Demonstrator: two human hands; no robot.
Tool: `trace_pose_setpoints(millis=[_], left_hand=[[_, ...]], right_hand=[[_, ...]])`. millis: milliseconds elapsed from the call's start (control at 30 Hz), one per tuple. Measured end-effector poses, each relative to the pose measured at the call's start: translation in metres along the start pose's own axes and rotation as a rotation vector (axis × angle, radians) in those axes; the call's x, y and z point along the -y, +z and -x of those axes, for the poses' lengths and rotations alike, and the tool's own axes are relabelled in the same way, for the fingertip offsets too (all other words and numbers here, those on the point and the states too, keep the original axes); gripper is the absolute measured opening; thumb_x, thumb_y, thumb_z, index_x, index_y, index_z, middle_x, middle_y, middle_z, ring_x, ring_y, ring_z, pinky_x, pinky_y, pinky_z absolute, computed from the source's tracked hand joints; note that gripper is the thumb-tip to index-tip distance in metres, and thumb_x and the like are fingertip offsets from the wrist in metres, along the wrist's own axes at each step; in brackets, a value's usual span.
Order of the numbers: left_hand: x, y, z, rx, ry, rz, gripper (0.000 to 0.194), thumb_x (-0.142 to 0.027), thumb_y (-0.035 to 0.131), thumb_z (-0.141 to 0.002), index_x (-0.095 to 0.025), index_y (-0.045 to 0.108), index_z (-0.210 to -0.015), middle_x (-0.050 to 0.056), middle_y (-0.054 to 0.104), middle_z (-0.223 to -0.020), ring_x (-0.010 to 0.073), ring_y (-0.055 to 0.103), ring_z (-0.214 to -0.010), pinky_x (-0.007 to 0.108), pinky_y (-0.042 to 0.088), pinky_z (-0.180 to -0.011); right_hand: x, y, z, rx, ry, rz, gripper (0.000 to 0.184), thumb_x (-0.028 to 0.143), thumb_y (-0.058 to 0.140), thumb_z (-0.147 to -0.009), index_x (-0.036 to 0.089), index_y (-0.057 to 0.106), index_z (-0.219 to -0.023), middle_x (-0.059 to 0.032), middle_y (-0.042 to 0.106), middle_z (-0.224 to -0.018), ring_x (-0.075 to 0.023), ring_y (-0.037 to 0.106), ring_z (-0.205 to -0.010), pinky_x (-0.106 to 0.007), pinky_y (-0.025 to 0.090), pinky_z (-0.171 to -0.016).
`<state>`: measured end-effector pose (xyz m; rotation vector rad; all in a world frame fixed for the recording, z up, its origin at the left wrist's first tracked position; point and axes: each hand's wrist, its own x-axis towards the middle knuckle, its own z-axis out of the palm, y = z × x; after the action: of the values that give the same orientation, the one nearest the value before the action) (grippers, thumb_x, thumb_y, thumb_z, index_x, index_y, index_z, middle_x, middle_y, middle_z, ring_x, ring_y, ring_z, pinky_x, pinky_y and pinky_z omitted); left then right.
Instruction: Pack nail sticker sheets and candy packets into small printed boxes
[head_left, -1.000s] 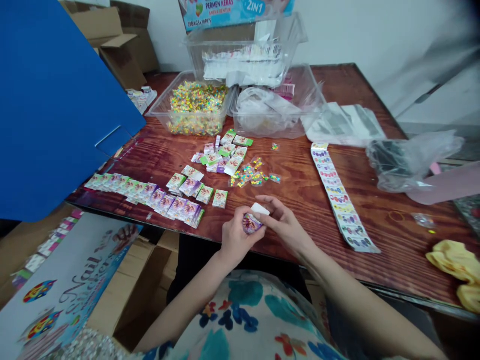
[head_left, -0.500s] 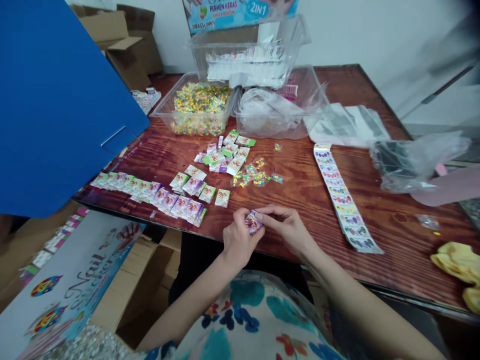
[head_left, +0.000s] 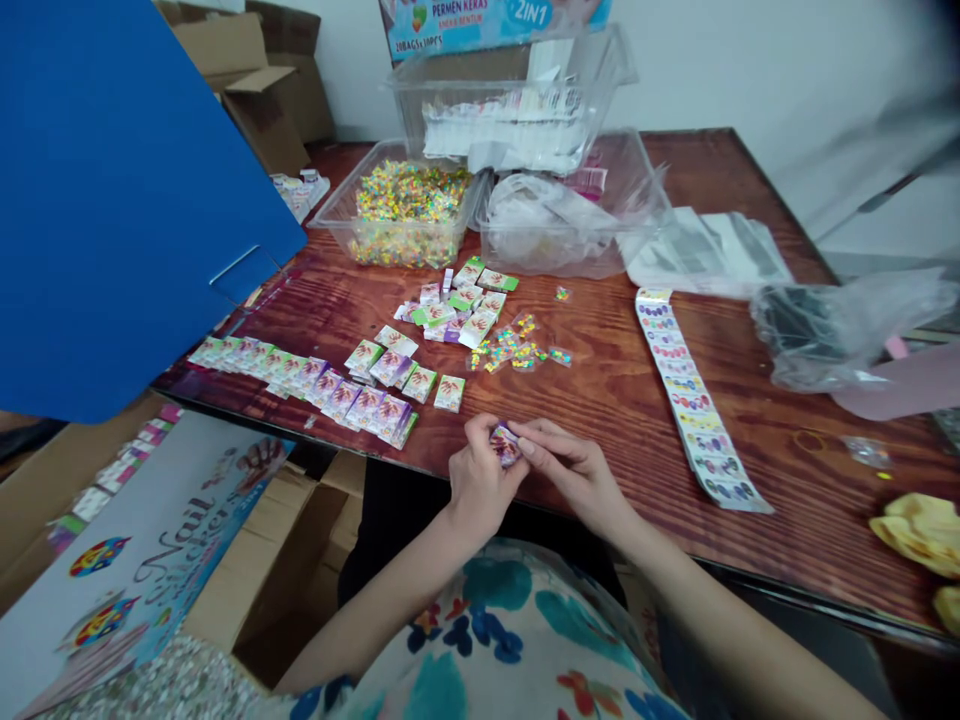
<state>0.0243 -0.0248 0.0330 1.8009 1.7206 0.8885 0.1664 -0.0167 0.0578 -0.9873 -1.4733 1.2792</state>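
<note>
Near the table's front edge, my left hand (head_left: 480,478) grips a small purple printed box (head_left: 504,446) between thumb and fingers. My right hand (head_left: 571,470) pinches the right side of the same box, its thumb and fingertips pressed together there. Ahead of my hands lie several small packets of colourful candies (head_left: 517,345). To the left, a row of small green and purple boxes (head_left: 341,400) overlaps along the front edge. A looser pile of similar boxes (head_left: 461,305) lies farther back. On the right is a long strip of nail stickers (head_left: 690,400).
At the back stand a clear bin of candy packets (head_left: 321,222) and other stacked clear bins (head_left: 551,247). A blue panel (head_left: 135,220) blocks the left. Clear plastic bags (head_left: 705,250), a yellow cloth (head_left: 915,530) and a rubber band (head_left: 808,440) lie right. Open cartons (head_left: 255,580) stand below.
The view has shifted slightly, so the table's things appear a little farther right. Both hands keep hold of the purple box, and the right fingers have moved slightly on it.
</note>
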Motion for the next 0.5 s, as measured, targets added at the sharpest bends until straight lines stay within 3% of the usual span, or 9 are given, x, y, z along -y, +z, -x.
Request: trace_pose_setpoints(millis=[233, 367, 500], left_hand=[[0.0, 0.0, 0.002, -0.06, 0.025, 0.018, 0.045, -0.033, 0.065, -0.079, -0.022, 0.036, -0.112, 0.003, 0.068, -0.09, 0.0224, 0.071, -0.082, 0.032, 0.054, -0.067], [-0.004, -0.001, -0.002, -0.07, 0.053, 0.009, 0.048, -0.035, 0.066, -0.078, -0.023, 0.035, -0.112, 0.003, 0.068, -0.091, 0.0216, 0.071, -0.082, 0.032, 0.055, -0.068], [-0.004, -0.004, -0.006, -0.085, 0.087, -0.044, 0.048, -0.037, 0.067, -0.078, -0.022, 0.037, -0.112, 0.002, 0.069, -0.086, 0.0225, 0.072, -0.079, 0.031, 0.055, -0.065]], right_hand=[[0.0, 0.002, 0.001, 0.019, 0.032, -0.026, 0.027, 0.038, 0.06, -0.09, 0.029, 0.072, -0.113, -0.0047, 0.07, -0.107, -0.0176, 0.065, -0.096, -0.031, 0.052, -0.087], [0.005, -0.009, -0.007, -0.028, 0.196, -0.093, 0.028, 0.043, 0.068, -0.082, 0.027, 0.076, -0.104, -0.004, 0.075, -0.102, -0.0215, 0.068, -0.097, -0.035, 0.052, -0.092], [0.013, -0.028, -0.019, 0.084, 0.309, -0.099, 0.032, 0.044, 0.076, -0.073, 0.025, 0.077, -0.099, -0.0047, 0.077, -0.094, -0.0237, 0.071, -0.092, -0.038, 0.054, -0.091]])
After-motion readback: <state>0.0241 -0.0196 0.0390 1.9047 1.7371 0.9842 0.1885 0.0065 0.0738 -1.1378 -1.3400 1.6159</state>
